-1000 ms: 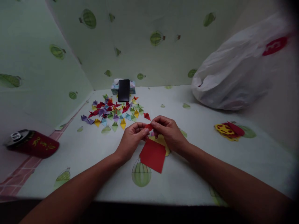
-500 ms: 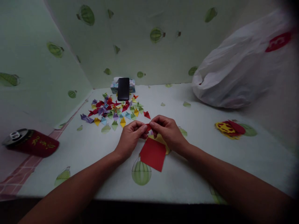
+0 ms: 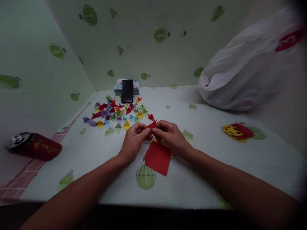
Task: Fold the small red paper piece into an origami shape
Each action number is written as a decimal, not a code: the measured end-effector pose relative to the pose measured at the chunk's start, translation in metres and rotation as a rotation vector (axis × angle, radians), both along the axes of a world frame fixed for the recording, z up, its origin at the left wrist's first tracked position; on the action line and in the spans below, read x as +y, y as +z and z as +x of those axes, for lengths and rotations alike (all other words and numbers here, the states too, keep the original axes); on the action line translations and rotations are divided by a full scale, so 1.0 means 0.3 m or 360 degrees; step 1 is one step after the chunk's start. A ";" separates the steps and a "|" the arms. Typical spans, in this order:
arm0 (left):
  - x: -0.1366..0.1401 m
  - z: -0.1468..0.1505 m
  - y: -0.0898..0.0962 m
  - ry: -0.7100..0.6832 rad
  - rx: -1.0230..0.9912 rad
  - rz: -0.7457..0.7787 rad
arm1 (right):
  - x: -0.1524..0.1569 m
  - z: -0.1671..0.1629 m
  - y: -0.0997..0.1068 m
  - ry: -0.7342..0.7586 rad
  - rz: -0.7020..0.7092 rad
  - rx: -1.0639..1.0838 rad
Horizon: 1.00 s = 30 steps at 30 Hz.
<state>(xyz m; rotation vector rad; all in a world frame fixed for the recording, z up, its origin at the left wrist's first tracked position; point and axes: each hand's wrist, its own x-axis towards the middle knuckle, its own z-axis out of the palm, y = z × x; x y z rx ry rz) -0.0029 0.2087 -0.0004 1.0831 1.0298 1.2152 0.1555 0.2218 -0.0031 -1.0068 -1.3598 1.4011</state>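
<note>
A small folded piece of red paper [image 3: 152, 125] is pinched between both hands above the middle of the table. My left hand [image 3: 135, 137] grips its left side with thumb and fingers. On the other side, my right hand [image 3: 170, 135] pinches the near right edge. Just below the hands lies a flat square sheet of red paper [image 3: 157, 158], with a bit of yellow paper [image 3: 172, 156] showing from under it. Beyond my left hand spreads a pile of small folded paper shapes [image 3: 119, 118] in red, purple, yellow, green and blue.
A black phone [image 3: 127, 91] leans against a tissue box [image 3: 118, 88] at the back. On the left a red drink can [image 3: 35, 146] lies tilted. A white plastic bag [image 3: 230, 76] bulges at the right rear, with yellow and red cut-outs [image 3: 236, 132] in front of it.
The folded red paper now shows more above my fingertips, its point upward. My right hand has shifted slightly left and lower, covering more of the yellow paper.
</note>
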 end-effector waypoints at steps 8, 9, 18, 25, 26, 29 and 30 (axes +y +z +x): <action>0.009 -0.010 -0.008 -0.0021 0.0094 0.0060 | 0.002 0.009 0.016 -0.0007 0.0014 -0.0075; 0.011 -0.012 -0.009 -0.0026 0.0109 0.0070 | 0.003 0.009 0.015 -0.0011 0.0012 -0.0072; 0.013 -0.018 -0.007 -0.0049 0.0217 0.0111 | 0.005 0.006 -0.004 -0.0014 -0.0004 -0.0045; 0.014 -0.014 -0.004 -0.0068 0.0223 0.0095 | 0.000 0.004 -0.009 -0.0041 0.0000 -0.0042; 0.014 -0.013 -0.003 -0.0067 0.0211 0.0081 | 0.000 0.005 -0.008 -0.0041 0.0000 -0.0039; 0.012 -0.010 0.001 -0.0054 0.0148 0.0036 | -0.001 0.008 -0.001 0.0005 -0.0017 -0.0011; 0.011 -0.008 0.003 -0.0050 0.0127 0.0026 | -0.001 0.009 0.002 0.0027 -0.0029 0.0017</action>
